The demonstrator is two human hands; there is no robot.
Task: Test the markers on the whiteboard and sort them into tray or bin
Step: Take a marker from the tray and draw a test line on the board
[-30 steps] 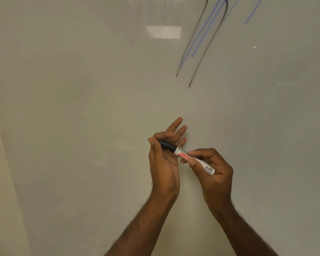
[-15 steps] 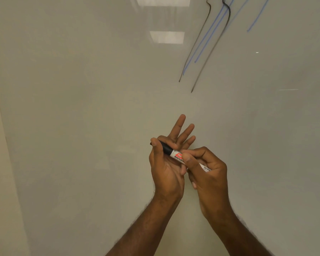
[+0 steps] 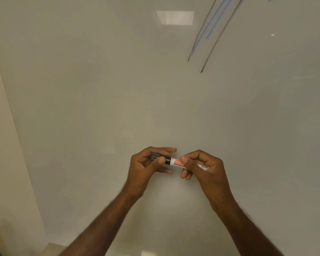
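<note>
A white whiteboard marker point(image 3: 176, 163) with a red label and a black cap lies almost level between my hands, in front of the whiteboard point(image 3: 118, 89). My left hand point(image 3: 146, 167) grips the black cap end, thumb on top. My right hand point(image 3: 201, 167) grips the white barrel, and its fingers hide the middle of the marker. The barrel's tail end pokes out to the right of my right hand. No tray or bin is in view.
Black and blue test strokes point(image 3: 211, 34) run down the board at the upper right. A ceiling light's reflection point(image 3: 175, 17) shows on the board near the top. A cream wall point(image 3: 0, 145) borders the board on the left.
My left fingers, spread before, have curled round the cap. The marker has turned from tilted to nearly level, and both hands sit lower in view. The view has shifted so the strokes sit higher.
</note>
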